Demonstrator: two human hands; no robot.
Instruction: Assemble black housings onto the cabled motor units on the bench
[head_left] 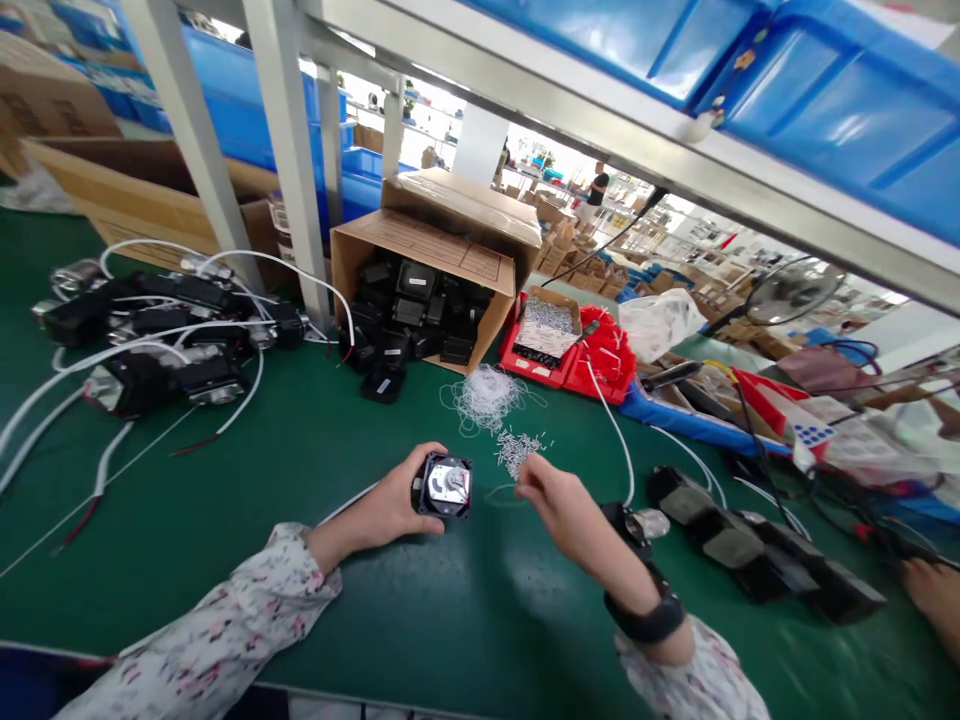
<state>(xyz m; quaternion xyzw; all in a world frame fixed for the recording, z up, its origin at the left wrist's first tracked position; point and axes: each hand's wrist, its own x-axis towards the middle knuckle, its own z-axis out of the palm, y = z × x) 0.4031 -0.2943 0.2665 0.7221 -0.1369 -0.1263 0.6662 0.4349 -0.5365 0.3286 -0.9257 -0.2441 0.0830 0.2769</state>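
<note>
My left hand (401,498) is closed around a small black square lamp housing (448,486), whose open face shows a silvery metal plate with wires at its middle. A white cable runs back from it beneath my left forearm. My right hand (551,492) is pinched on a thin translucent ring (504,496), which hangs off its fingertips toward the housing, apart from it. Just beyond those fingers lies a heap of small silver screws (517,450). A tangled pile of similar thin white rings (487,398) sits behind the screws.
A cardboard box (499,262) of black housings lies open at the back. Red bins (540,368) hold small parts. Cabled lamps (161,375) crowd the left; black units (739,545) line the right. Another person's hand (930,590) shows at the right edge. A metal shelf frame (285,150) stands behind.
</note>
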